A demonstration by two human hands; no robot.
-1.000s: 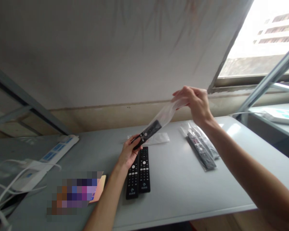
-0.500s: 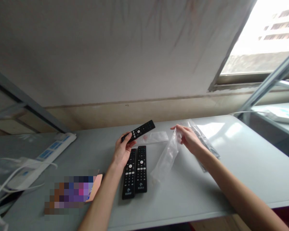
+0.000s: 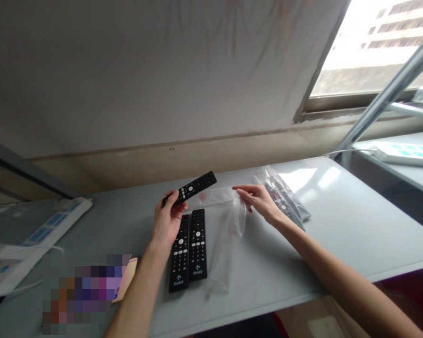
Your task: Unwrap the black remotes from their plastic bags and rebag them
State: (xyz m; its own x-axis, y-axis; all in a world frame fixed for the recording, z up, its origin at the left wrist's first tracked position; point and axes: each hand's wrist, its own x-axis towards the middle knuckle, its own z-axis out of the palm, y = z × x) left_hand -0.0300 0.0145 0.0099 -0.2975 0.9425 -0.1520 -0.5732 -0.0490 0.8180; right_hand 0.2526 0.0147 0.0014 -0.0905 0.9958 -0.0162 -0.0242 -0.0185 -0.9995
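And the left hand point(image 3: 165, 220) steadies the remote point(image 3: 200, 183) by one end, right fingertips at the clear bag point(image 3: 225, 256), pinched or not I can't tell, best guided clear of the paired remotes point(image 3: 198, 251) below the left grip!

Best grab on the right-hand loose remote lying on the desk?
Probably mid-body, across its width, from above and the right. The right-hand remote is long, slim and flat on the desk; its right long edge looks free, while the left-hand remote crowds its left edge.
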